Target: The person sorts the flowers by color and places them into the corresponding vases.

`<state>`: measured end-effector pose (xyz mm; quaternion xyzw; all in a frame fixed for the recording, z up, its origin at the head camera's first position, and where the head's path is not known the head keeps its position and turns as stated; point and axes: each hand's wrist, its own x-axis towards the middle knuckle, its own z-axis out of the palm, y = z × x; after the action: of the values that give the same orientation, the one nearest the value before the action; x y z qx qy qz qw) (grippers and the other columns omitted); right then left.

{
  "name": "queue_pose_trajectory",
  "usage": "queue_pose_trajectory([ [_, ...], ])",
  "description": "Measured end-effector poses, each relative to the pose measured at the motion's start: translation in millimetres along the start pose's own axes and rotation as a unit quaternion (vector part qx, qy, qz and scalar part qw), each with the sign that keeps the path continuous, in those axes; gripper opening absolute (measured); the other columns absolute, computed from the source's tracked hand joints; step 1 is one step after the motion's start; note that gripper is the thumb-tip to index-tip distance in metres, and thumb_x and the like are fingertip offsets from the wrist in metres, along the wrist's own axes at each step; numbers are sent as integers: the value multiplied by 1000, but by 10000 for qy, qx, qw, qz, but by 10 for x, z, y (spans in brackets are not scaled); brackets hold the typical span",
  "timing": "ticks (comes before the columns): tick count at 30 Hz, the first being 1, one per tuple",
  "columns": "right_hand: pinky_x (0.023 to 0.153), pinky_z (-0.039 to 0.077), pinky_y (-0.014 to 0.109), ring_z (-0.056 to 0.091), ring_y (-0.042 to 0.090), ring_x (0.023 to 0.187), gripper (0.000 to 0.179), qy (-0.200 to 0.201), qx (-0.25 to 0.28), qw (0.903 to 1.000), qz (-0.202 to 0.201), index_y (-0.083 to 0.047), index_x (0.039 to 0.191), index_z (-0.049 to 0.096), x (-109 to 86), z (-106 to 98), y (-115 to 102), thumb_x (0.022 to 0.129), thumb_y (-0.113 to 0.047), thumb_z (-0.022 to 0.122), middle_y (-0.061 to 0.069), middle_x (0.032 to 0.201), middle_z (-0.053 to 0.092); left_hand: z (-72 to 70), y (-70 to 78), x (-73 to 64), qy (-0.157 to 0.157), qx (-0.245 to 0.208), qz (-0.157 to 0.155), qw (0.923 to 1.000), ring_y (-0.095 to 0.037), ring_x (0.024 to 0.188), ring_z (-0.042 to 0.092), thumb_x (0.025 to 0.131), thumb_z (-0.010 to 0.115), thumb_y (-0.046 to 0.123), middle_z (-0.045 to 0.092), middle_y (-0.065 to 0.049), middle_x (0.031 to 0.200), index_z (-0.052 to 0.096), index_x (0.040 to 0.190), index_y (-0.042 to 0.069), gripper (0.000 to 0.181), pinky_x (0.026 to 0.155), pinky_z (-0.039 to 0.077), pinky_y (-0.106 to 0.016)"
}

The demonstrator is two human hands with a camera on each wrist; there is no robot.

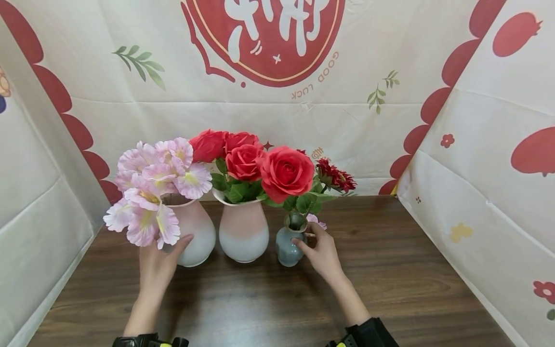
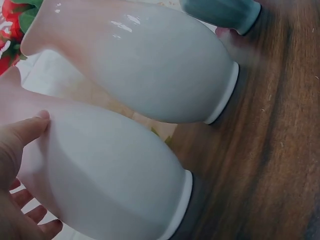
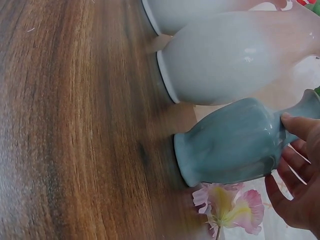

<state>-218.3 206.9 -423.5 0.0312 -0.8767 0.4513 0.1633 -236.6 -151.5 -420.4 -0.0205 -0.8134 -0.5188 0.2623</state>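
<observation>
My left hand (image 1: 158, 265) is at the left pink-and-white vase (image 2: 115, 170), thumb on its front and fingers round its outer side. Pink-purple flowers (image 1: 151, 183) fill that vase and hide part of the hand. With thumb and fingers my right hand (image 1: 321, 250) holds the small blue-green vase (image 3: 230, 142) just below its neck. Between them stands a second pink-and-white vase (image 1: 244, 236) with red roses (image 1: 244, 162). A large red rose (image 1: 287, 173) leans above the small vase, beside dark red flowers (image 1: 336, 176). All three vases stand upright.
The vases stand in a row on a dark wooden table (image 1: 260, 308). Behind the small vase lies a loose pink flower (image 3: 227, 207). A printed white cloth (image 1: 277, 115) hangs at the back, with cloth walls at both sides.
</observation>
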Motion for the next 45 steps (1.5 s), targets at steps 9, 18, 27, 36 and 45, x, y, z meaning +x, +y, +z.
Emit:
queue_pose_trajectory([
  [9,81,60,50,71,32,104,32,81,-119,9999,14,-5,110,65,-2,-9,-26,82,-13,81,12,108,72,15,-24,-20,-210,111,-213,9995,-41,127,53,80,84,18,58,-24,134,53,133,-1,65,106,40,-56],
  [18,81,61,46,72,33,101,35,78,41,9998,190,-6,114,68,21,-5,-57,83,-16,80,14,110,74,-1,-48,-10,-357,178,-316,9987,-43,133,48,82,83,20,54,-24,139,48,138,0,69,109,37,-60],
  [27,82,61,46,72,32,99,30,37,87,9999,36,-6,109,72,61,-44,-52,82,-16,81,13,105,74,1,-73,-24,-359,115,-364,9986,-42,132,48,82,82,21,53,-24,140,47,139,-1,70,109,37,-60],
  [36,75,60,28,72,29,94,28,369,46,9992,136,-8,108,72,92,-170,-12,83,-18,81,12,100,75,8,-65,-30,-363,124,-438,9983,-42,131,49,83,82,21,54,-25,138,47,138,-1,69,109,38,-59],
  [45,75,55,12,68,5,86,30,1124,104,9929,371,-2,109,70,181,-507,-11,84,-15,80,19,102,72,-6,-53,-15,-368,152,-418,9983,-42,131,49,83,82,22,55,-24,138,47,137,-1,68,109,38,-60],
])
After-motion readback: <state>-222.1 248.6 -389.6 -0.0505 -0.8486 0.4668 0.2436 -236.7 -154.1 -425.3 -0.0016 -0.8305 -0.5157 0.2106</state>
